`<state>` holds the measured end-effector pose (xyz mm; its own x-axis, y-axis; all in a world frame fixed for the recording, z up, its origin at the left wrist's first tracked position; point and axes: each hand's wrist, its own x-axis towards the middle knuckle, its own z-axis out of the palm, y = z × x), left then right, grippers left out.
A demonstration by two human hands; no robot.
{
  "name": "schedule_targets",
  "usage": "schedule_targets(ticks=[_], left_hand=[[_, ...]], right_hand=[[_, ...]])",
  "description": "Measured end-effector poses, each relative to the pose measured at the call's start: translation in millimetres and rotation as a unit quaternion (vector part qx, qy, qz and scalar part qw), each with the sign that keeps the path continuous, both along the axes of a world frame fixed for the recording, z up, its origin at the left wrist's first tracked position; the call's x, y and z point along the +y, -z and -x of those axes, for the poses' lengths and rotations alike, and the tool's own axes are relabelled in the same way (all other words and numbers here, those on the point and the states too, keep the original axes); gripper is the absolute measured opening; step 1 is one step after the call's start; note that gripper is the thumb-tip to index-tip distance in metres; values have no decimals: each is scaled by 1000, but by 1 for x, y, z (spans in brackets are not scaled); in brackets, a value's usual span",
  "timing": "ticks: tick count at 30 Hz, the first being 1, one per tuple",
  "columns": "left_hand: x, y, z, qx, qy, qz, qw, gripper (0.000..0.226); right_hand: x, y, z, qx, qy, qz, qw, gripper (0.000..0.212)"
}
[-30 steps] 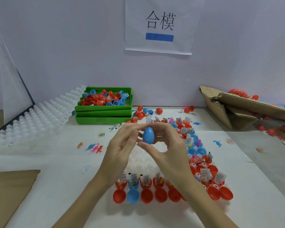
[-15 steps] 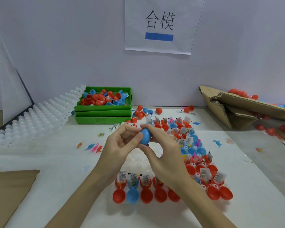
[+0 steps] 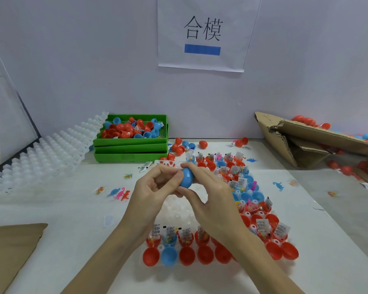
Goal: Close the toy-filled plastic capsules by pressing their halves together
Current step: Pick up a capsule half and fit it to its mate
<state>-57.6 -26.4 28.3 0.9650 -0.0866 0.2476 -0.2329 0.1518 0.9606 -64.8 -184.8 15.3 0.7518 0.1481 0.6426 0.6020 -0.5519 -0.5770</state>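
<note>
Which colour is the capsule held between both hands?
Blue capsule, seen best in the head view.

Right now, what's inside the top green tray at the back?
The top green tray holds a loose heap of red and blue capsule halves, with a few small packets among them. Whatever lies deeper is covered, and the two trays stacked underneath show only their front walls.
</note>
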Motion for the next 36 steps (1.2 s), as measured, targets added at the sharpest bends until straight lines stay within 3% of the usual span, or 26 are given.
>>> schedule_targets(ticks=[4,8,12,19,31,36], left_hand=[[0,2,1,5,24,-18,1000,29],[-1,0,3,-49,-23,-60,997,32],[-6,0,6,-77,-63,-92,991,38],[0,-9,9,-92,52,-41,994,42],[-8,-7,16,-157,-42,-41,986,16],[-10,-1,13,-149,-66,-66,984,43]], right_hand=[[2,4,0,15,-8,15,1000,61],[5,10,0,30,-29,15,999,72],[5,10,0,14,-17,-8,1000,56],[-2,3,-2,-24,-34,-52,998,60],[4,5,3,-78,-55,-108,990,57],[7,7,-1,-48,-39,-90,994,45]])
